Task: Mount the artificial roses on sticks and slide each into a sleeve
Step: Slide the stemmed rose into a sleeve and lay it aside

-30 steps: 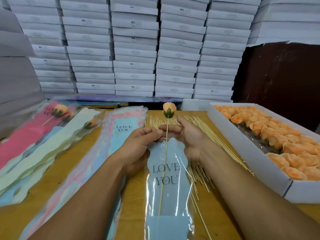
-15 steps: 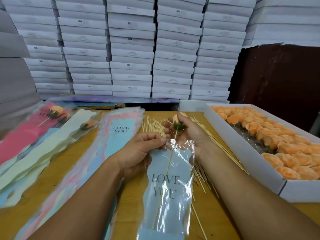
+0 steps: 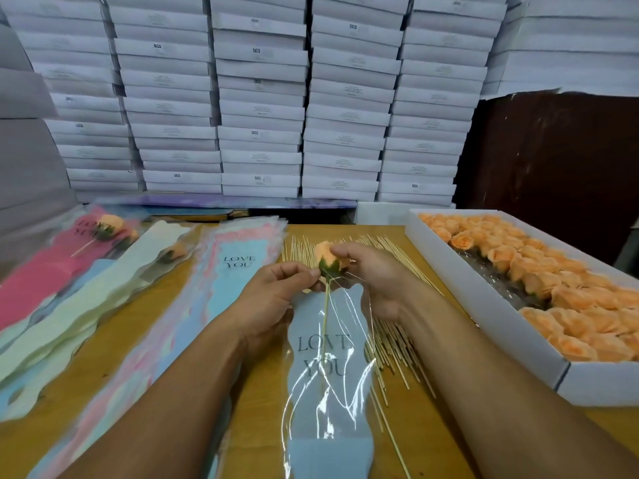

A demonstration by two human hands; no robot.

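My left hand [image 3: 276, 292] pinches the sleeve [image 3: 328, 357] mouth, right hand [image 3: 371, 271] grips the rose [image 3: 326, 259], stick mostly in, loads left in the box [image 3: 484, 305] along the table's right edge.

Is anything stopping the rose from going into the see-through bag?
Nothing visible blocks it. The stick is already inside the sleeve, and the rose sits just above its mouth, held by the right hand while the left hand pinches the sleeve's edge.

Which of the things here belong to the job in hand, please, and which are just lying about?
In use:
left hand
right hand
rose
stick
sleeve
spare sticks
tray of roses
empty sleeves

Lying about:
stacked white boxes
finished roses in sleeves
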